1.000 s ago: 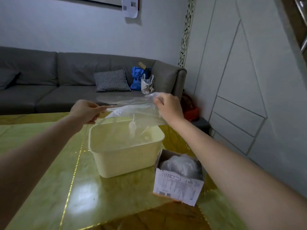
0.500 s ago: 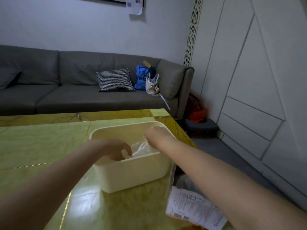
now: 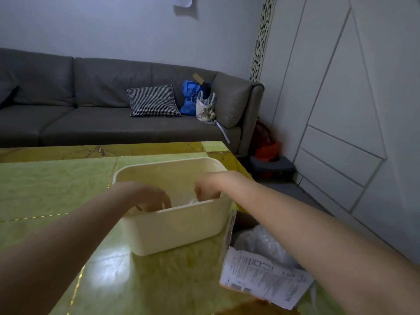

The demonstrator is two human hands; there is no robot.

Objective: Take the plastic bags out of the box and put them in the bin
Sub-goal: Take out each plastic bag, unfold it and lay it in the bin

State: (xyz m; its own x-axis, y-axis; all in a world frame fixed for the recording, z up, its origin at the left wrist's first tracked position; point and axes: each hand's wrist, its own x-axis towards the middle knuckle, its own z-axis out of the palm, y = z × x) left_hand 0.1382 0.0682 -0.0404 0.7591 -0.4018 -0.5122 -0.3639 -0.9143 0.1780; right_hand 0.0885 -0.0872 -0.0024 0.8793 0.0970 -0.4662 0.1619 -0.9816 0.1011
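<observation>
A cream plastic bin [image 3: 177, 228] stands on the green table. Both my hands reach down into it. My left hand [image 3: 150, 197] and my right hand [image 3: 208, 188] have their fingers curled downward, and the fingertips are hidden behind the bin's near wall. Between them a sliver of the clear plastic bag [image 3: 193, 201] shows, and both hands seem to hold it. To the right of the bin sits an open cardboard box [image 3: 229, 233] with a printed label [image 3: 261, 276]. More crumpled clear bags [image 3: 261, 244] lie inside the box.
The glossy green table [image 3: 56, 183] ends just past the bin and to the right of the box. Behind it stands a grey sofa [image 3: 91, 123] with a checked cushion [image 3: 153, 101] and bags. A white panelled wall [image 3: 341, 110] runs along the right.
My hands held the clear bag stretched above the bin a second ago. They have since lowered it into the bin and sunk a little deeper since half a second ago.
</observation>
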